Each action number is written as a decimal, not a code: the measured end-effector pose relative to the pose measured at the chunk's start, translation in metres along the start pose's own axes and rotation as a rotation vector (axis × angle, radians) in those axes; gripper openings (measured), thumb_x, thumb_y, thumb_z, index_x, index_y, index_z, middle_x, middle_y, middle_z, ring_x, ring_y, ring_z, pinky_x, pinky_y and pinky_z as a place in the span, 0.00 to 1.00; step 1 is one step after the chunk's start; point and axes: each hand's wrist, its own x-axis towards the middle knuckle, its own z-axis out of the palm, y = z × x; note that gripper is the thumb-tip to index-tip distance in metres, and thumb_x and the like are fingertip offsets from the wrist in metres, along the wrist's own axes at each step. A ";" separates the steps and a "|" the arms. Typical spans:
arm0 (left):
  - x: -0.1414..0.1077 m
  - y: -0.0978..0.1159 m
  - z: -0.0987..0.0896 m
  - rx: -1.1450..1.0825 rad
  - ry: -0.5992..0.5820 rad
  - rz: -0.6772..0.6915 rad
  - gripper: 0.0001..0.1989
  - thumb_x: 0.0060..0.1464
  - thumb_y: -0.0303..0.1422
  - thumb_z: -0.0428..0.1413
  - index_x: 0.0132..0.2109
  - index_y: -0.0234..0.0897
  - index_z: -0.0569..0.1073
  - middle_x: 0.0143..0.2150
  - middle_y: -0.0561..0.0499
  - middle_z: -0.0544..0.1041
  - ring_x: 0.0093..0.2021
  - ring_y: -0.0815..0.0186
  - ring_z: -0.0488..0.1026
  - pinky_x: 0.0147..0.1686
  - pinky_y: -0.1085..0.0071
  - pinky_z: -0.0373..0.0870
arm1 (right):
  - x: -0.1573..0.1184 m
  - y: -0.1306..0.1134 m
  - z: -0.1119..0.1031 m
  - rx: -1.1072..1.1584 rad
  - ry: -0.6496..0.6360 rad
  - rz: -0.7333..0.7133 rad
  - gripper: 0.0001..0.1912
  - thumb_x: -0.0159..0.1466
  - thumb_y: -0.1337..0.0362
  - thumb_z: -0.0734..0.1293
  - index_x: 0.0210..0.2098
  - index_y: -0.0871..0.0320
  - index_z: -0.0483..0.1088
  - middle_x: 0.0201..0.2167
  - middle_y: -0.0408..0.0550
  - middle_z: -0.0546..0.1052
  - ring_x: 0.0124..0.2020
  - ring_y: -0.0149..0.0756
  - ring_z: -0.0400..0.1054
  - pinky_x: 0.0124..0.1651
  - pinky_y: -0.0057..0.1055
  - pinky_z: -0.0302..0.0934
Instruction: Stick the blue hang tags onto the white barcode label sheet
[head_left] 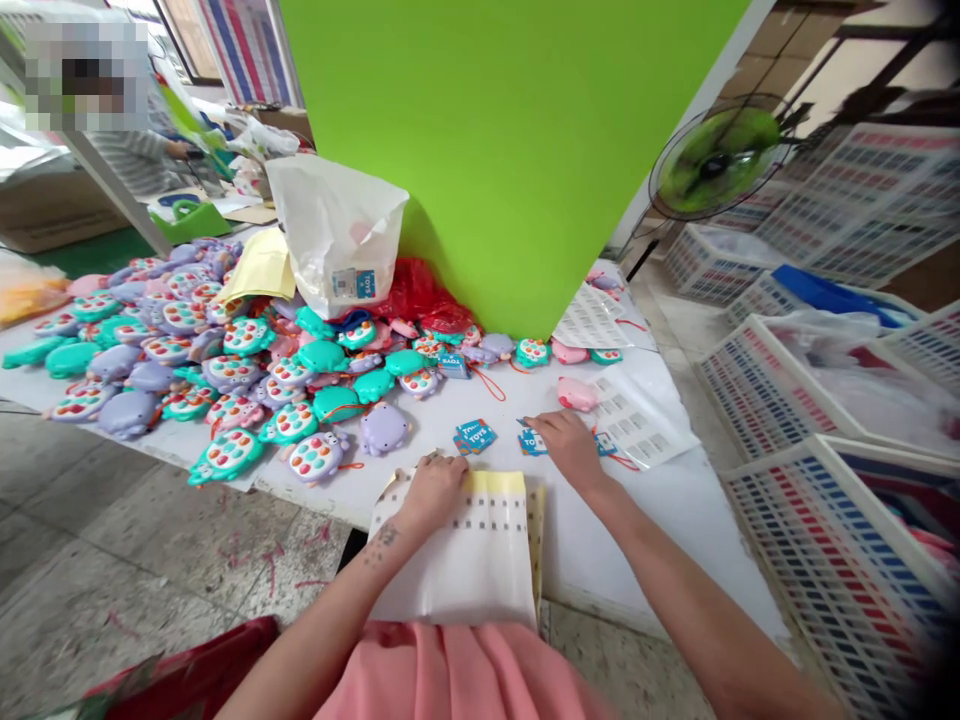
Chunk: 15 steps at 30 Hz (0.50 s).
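My left hand (439,488) lies unclenched, palm down, on a label sheet (465,575); my right hand (568,442) touches blue TOYS cards (531,443), whether pinching 1 I can't tell.

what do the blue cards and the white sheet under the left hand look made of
Blue cards: likely printed cardboard, smooth, judging by flat faces and straight edges.
White sheet: likely paper, faintly glossy given its soft sheen, though possibly plastic.

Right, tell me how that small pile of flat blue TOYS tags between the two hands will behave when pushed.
The small pile of flat blue TOYS tags will probably slide apart, since they overlap at different angles. Each seems light for its size, looking thin. Lying flat on the white table, they are unlikely to roll or tip.
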 end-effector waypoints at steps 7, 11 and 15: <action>0.005 -0.001 0.004 0.014 -0.011 0.013 0.11 0.62 0.29 0.42 0.40 0.36 0.69 0.34 0.47 0.76 0.39 0.61 0.71 0.42 0.64 0.61 | -0.034 0.024 0.010 0.079 -0.141 -0.005 0.18 0.62 0.57 0.64 0.50 0.56 0.69 0.49 0.53 0.72 0.49 0.45 0.63 0.51 0.41 0.57; 0.006 0.002 0.002 0.008 -0.032 0.014 0.11 0.61 0.28 0.42 0.40 0.36 0.69 0.34 0.47 0.76 0.38 0.62 0.72 0.43 0.63 0.61 | -0.030 0.028 0.014 0.120 -0.176 0.004 0.25 0.62 0.55 0.63 0.56 0.57 0.62 0.56 0.54 0.67 0.56 0.45 0.59 0.55 0.43 0.55; 0.004 0.002 -0.001 0.008 -0.012 0.015 0.11 0.61 0.28 0.42 0.39 0.36 0.69 0.34 0.48 0.76 0.37 0.61 0.72 0.41 0.64 0.61 | -0.030 0.025 0.017 0.095 -0.213 0.005 0.23 0.63 0.56 0.61 0.56 0.55 0.62 0.56 0.52 0.67 0.56 0.44 0.60 0.54 0.42 0.55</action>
